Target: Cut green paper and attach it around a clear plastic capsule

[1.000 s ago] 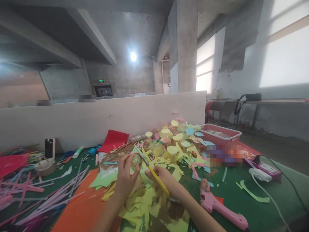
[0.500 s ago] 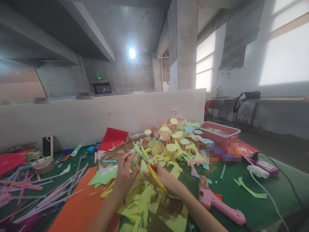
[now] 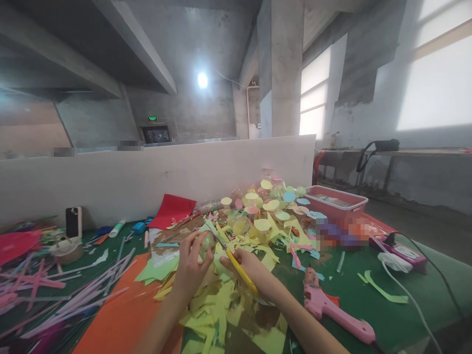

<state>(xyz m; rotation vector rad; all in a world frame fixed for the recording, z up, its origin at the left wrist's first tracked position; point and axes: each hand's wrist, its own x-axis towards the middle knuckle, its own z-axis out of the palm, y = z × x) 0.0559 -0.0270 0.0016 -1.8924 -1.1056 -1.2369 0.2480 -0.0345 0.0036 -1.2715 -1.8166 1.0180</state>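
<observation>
My left hand (image 3: pixel 192 258) is closed around a small rounded, see-through object (image 3: pixel 208 242) with a pale green look. A piece of light green paper (image 3: pixel 208 226) sticks up at its top. Yellow-handled scissors (image 3: pixel 241 271) are in my right hand (image 3: pixel 252 268), their blades pointing up and left beside the paper. Whether the blades are touching the paper is too small to tell. Beneath both hands lies a heap of yellow paper scraps (image 3: pixel 210 312).
Behind the hands is a pile of clear rounded pieces topped with paper discs (image 3: pixel 272 205). A pink glue gun (image 3: pixel 339 314) lies at right, near a pink plastic tub (image 3: pixel 339 204) and a cable. Pale sticks (image 3: pixel 88 290) and orange sheet (image 3: pixel 121 314) are at left; a white partition (image 3: pixel 147 172) stands behind.
The scissors have turned slightly in my right hand, and their blades look closer together. The rounded object shows a little more; my left hand has barely moved.
</observation>
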